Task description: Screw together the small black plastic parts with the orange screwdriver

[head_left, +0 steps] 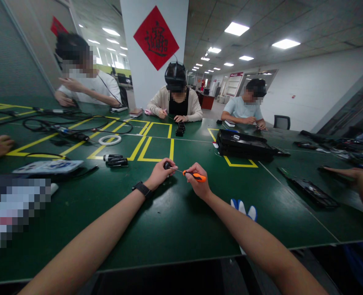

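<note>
Green work mat [175,213], yellow-taped bays, open-plan room. Right hand [199,184] clenched on orange-handled screwdriver [193,176]; shaft roughly level, long axis pointing left, tip meeting small dark part [167,165] pinched in left hand [159,174]. Just beyond: black cylinders [116,160], white ring [110,140], black case [243,145]; 3 seated persons across.

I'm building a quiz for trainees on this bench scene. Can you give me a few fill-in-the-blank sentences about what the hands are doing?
1. The right hand grips a screwdriver whose handle is ____.
2. The left hand pinches a small ____-coloured part at the screwdriver's tip.
3. The left wrist wears a black ____.
4. The blue-and-white glove lies on the table beside the ____ forearm.

Missing words: orange; black; watch; right
</note>
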Motion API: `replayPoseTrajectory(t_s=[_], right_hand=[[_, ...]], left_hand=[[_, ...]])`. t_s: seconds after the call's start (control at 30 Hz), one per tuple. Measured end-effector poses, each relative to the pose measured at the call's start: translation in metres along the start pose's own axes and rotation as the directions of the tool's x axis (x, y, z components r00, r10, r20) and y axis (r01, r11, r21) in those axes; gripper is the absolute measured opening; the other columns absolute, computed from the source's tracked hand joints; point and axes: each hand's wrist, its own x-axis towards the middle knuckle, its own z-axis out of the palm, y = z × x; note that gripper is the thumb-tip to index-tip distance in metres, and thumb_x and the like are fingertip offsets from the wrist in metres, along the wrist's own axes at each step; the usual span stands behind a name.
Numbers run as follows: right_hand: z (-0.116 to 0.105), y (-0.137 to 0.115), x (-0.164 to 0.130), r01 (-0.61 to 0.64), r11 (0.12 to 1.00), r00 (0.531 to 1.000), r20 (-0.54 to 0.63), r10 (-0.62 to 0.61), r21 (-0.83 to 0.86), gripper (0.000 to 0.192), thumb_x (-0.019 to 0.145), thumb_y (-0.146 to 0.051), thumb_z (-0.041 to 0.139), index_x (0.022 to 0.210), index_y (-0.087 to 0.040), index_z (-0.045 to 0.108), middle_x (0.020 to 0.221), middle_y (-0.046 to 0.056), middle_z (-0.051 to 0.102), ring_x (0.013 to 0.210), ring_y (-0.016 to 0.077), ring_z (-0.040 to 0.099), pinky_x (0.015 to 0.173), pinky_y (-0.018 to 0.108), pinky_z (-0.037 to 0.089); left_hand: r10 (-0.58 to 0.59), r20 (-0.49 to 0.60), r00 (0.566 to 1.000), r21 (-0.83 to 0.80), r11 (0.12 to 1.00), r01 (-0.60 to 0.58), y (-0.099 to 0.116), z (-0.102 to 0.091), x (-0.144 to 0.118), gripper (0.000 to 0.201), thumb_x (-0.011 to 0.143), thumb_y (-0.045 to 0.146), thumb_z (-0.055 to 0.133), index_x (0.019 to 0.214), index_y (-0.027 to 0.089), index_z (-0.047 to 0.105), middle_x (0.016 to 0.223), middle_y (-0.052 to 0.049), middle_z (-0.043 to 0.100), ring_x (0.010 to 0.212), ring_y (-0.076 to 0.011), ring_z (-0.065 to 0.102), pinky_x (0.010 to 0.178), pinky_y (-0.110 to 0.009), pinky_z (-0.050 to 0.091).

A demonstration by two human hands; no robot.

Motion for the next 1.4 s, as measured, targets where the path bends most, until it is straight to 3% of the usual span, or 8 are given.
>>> replayPoseTrajectory(t_s=[0.67, 0.9, 1.17, 1.4], right_hand=[[-0.0002, -0.0019, -0.0001, 0.001, 1.0, 1.0, 0.007, -0.001, -0.008, 0.008, 0.075, -0.024, 0.054, 0.076, -0.019, 0.048, 0.064, -0.003, 0.05, 0.053, 0.0101, 0.047, 0.053, 0.024, 0.038], [-0.0048, -0.0015, 0.0025, 0.134, 0.986, 0.99, 0.052, -0.129, -0.103, 0.009, 0.075, -0.02, 0.051, 0.076, -0.018, 0.06, 0.078, 0.002, 0.055, 0.074, 0.0148, 0.052, 0.071, 0.029, 0.041], [-0.0017, -0.0016, 0.0021, -0.033, 0.999, 0.999, 0.023, 0.033, 0.01, 0.016, 0.082, -0.028, 0.048, 0.09, -0.017, 0.056, 0.062, -0.002, 0.052, 0.052, 0.009, 0.047, 0.051, 0.021, 0.038], [-0.0016, -0.0033, 0.002, -0.018, 0.999, 0.999, 0.038, 0.016, 0.037, 0.013, 0.08, -0.026, 0.05, 0.088, -0.017, 0.055, 0.061, -0.003, 0.053, 0.05, 0.0082, 0.047, 0.05, 0.021, 0.038]], left_hand=[[0.006, 0.03, 1.0, 0.003, 1.0, -0.006, 0.0009, 0.0002, -0.0009, 0.025, 0.067, 0.035, 0.064, 0.08, 0.018, 0.052, 0.066, 0.003, 0.052, 0.053, -0.0075, 0.048, 0.05, -0.02, 0.04], [0.007, 0.02, 1.0, 0.032, 0.999, -0.007, 0.0009, 0.0001, -0.0004, 0.025, 0.066, 0.035, 0.064, 0.08, 0.017, 0.052, 0.068, 0.002, 0.054, 0.053, -0.0078, 0.049, 0.051, -0.021, 0.041], [0.025, 0.011, 1.0, 0.018, 1.0, -0.025, -0.0044, -0.0013, 0.0018, 0.026, 0.067, 0.034, 0.064, 0.081, 0.017, 0.052, 0.067, 0.003, 0.053, 0.053, -0.0078, 0.048, 0.051, -0.021, 0.039], [0.034, 0.02, 0.999, 0.019, 0.999, -0.034, -0.0063, -0.0018, 0.0017, 0.025, 0.068, 0.035, 0.064, 0.082, 0.017, 0.052, 0.07, 0.002, 0.053, 0.054, -0.0076, 0.048, 0.052, -0.021, 0.04]])
